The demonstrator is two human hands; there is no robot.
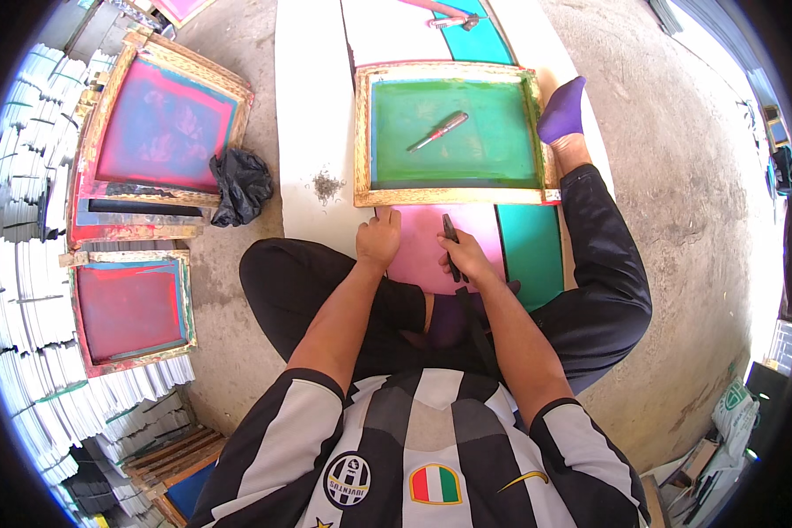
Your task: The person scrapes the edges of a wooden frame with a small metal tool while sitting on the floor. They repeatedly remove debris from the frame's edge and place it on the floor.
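A wooden screen-printing frame [449, 195] with green mesh lies in front of me on the board-covered surface. A screwdriver [437, 132] rests slantwise on the mesh. My left hand [379, 239] is closed, its fingertips at the frame's near edge, left of the middle; what lies under the fingers is hidden. In my right hand [468, 258] is a dark hand tool that looks like pliers [450, 231]. Its tip points up toward the near edge without touching it. Beneath both hands is a pink panel [414, 251].
A small heap of dark bits [327, 187] sits left of the frame. My purple-socked foot [561, 110] is against its right side. Another tool [453, 21] lies beyond. To the left are more screen frames [132, 304], a black plastic bag [240, 187] and paper stacks [26, 299].
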